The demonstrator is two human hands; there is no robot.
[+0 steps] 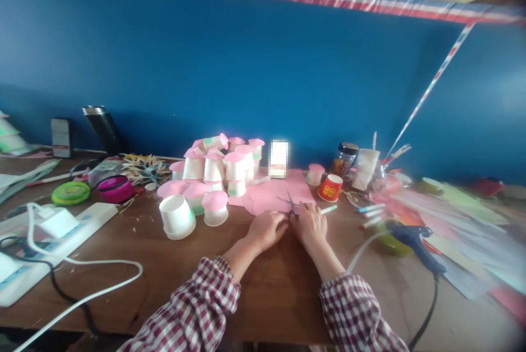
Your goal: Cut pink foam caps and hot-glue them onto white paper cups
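Note:
My left hand (pixel 266 230) and my right hand (pixel 311 225) rest side by side on the brown table (pixel 263 281), at the near edge of a pink paper sheet (pixel 276 194). Scissors (pixel 290 202) lie on that sheet, their handles right at my right hand's fingers; whether the fingers are in the handles I cannot make out. My left hand's fingers curl down onto the paper's edge. Behind the sheet stands a pile of white paper cups with pink tops (pixel 222 168). Both sleeves are red-and-white check.
A lone white cup (pixel 176 217) stands left of my hands, a red cup (pixel 330 187) and a jar (pixel 345 159) to the right. A blue glue gun (pixel 416 238) with its cord lies right. A power strip (pixel 61 231) and cables sit left. A blue wall is behind.

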